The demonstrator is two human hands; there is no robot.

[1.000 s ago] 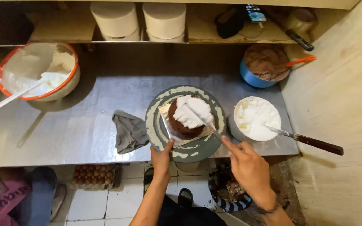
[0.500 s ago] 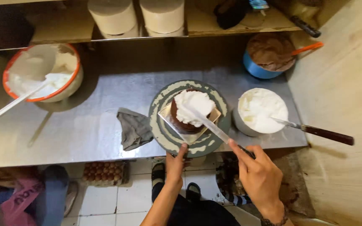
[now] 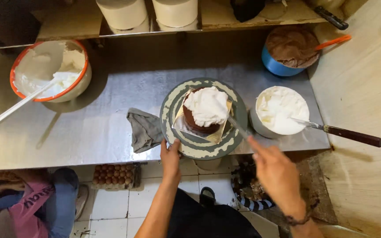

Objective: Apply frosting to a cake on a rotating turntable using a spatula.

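since the half second before: camera nearer, spatula (image 3: 237, 126) drawn off the top of the cream toward the right flank of the cake (image 3: 204, 111), left hand (image 3: 170, 158) moved little. fingers of the left hand closed on the near rim of the turntable (image 3: 239, 110), thumb on top. right hand (image 3: 276, 172) wrapped around the spatula handle, forefinger laid along it, blade tip against the cream. cake on a square board at the middle of the turntable, close to the front edge of the bench (image 3: 89, 128). grey cloth (image 3: 144, 130) touching the turntable's left rim; white cream bowl (image 3: 281, 110) with a knife (image 3: 347, 133) just to the right. likely trouble: too steep a blade, cream scraped down to the dark sponge; too quick a spin, board slid off centre, toward the bench's front edge.
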